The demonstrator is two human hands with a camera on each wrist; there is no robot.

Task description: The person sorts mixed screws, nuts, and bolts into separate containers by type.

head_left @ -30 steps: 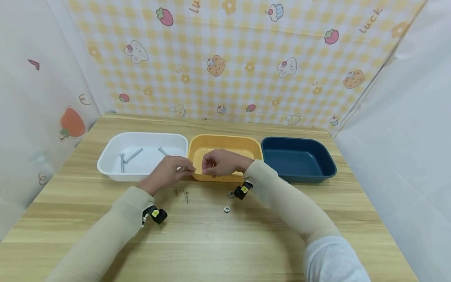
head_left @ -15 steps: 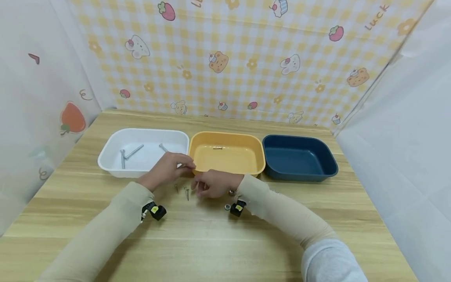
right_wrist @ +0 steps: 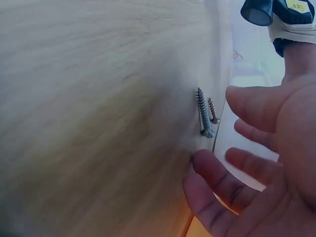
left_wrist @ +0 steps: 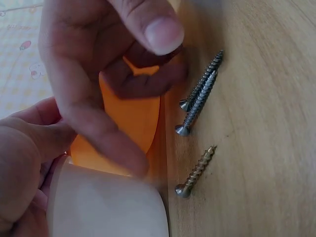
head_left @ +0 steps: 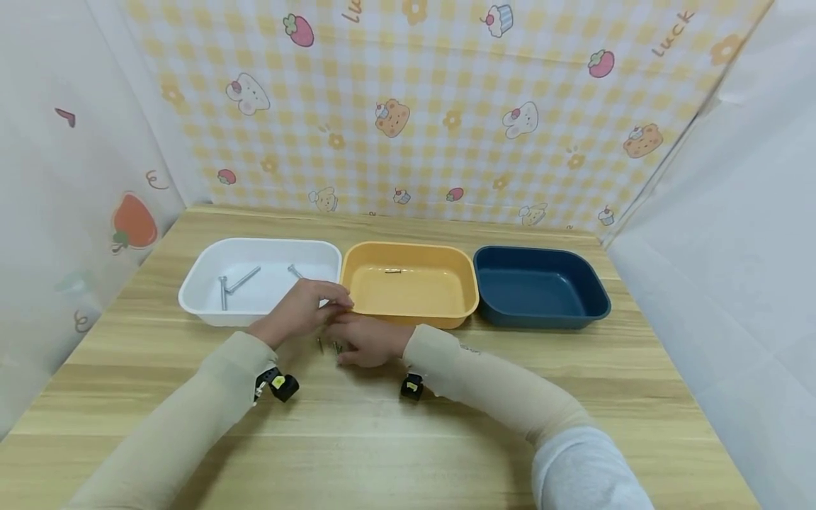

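Broad tabletop [head_left: 382, 453]; left hand [head_left: 302, 309] pinches adjoining tray rims [head_left: 342, 263], right hand [head_left: 368, 341] spread beside screws [left_wrist: 200, 102].

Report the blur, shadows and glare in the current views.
Head view: a shadow darkens the table beside the left sleeve, small glints in the yellow tray; left wrist view: the fingers of the right hand are blurred, the three screws sharper; right wrist view: table grain soft, a dark shadow across it, pale haze upper right.
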